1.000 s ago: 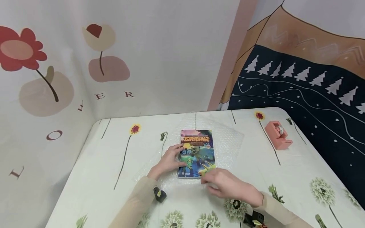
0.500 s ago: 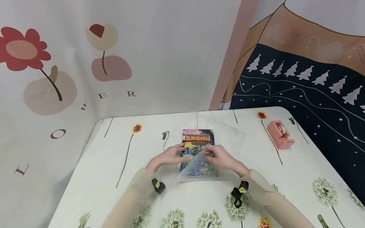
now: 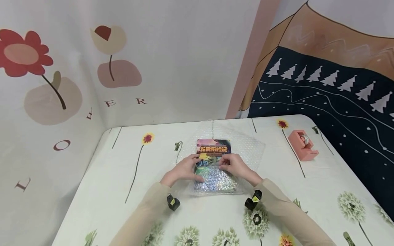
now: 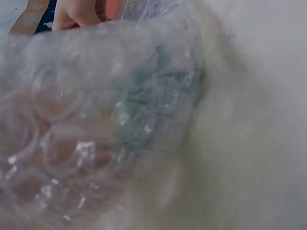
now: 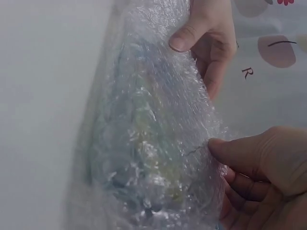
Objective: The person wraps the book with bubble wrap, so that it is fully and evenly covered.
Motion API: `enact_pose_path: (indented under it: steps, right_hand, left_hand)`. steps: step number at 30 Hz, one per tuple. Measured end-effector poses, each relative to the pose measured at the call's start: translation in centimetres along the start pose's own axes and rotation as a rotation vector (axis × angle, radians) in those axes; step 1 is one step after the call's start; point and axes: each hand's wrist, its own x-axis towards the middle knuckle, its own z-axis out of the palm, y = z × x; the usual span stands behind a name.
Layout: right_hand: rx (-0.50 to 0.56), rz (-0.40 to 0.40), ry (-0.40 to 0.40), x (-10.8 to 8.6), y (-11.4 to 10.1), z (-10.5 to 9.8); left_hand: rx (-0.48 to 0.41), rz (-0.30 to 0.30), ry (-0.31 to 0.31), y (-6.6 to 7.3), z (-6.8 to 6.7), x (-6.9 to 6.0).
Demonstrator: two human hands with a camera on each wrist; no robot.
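A colourful paperback book lies face up on a sheet of clear bubble wrap. The near part of the sheet is folded over the book's lower half, blurring the cover beneath. My right hand pinches the free edge of this flap between thumb and fingers above the middle of the cover. At the book's left edge rests my left hand, its fingers relaxed against the side and its thumb on the flap. In the left wrist view, bubble wrap covers much of the picture.
A pink tape dispenser with a roll of clear tape stands toward the table's right edge. The white tablecloth has a flower print. Printed curtains hang behind the table.
My right hand has moved from the book's near right corner up over the cover, drawing the near bubble wrap flap across the book's lower half. My left hand stays at the left edge.
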Motion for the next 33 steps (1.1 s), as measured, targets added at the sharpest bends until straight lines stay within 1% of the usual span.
enact_pose_path:
  steps: [1,6,8,11,13,15,18,20,22,23,25,28,30,33]
  right_hand:
    - [-0.006,-0.002,0.003,0.1,0.0,0.0]
    - [-0.030,0.037,0.001,0.3,0.1,0.2]
    - [-0.041,0.065,0.004,0.4,0.1,0.4]
    - [-0.086,0.072,0.006,0.5,0.2,0.5]
    - [-0.117,0.077,-0.006,0.7,0.1,0.4]
    - [-0.143,0.076,-0.036,0.9,0.0,0.2]
    - [-0.149,0.080,-0.114,1.6,-0.3,-0.7]
    - [-0.147,0.067,-0.170,2.5,-0.5,-1.5]
    - [-0.137,0.056,-0.198,3.7,-0.7,-2.1]
    - [-0.130,0.060,-0.196,4.4,-0.7,-2.4]
    - [-0.125,0.066,-0.158,5.8,-0.4,-2.9]
    - [-0.129,0.109,-0.050,7.9,0.2,-3.3]
    - [-0.151,0.131,0.013,9.1,0.9,-3.5]
    - [-0.163,0.183,0.066,10.5,1.9,-3.5]
  left_hand:
    - [0.010,0.004,0.013,0.0,0.1,0.0]
    - [0.040,0.010,0.059,-0.1,0.4,0.2]
    - [0.049,0.013,0.071,-0.1,0.5,0.2]
    - [0.072,0.019,0.081,-0.2,0.7,0.3]
    - [0.087,0.022,0.087,-0.2,0.8,0.3]
    - [0.098,0.023,0.092,-0.3,0.9,0.3]
    - [0.093,0.026,0.100,-0.3,1.0,0.3]
    - [0.086,0.025,0.105,-0.3,0.9,0.2]
    - [0.084,0.026,0.106,-0.2,0.9,0.1]
    - [0.086,0.029,0.107,-0.2,0.8,0.1]
    - [0.089,0.034,0.107,-0.1,0.8,0.1]
    - [0.092,0.034,0.106,0.0,0.7,0.2]
    - [0.092,0.027,0.105,0.0,0.7,0.2]
    - [0.097,0.019,0.102,0.0,0.8,0.3]
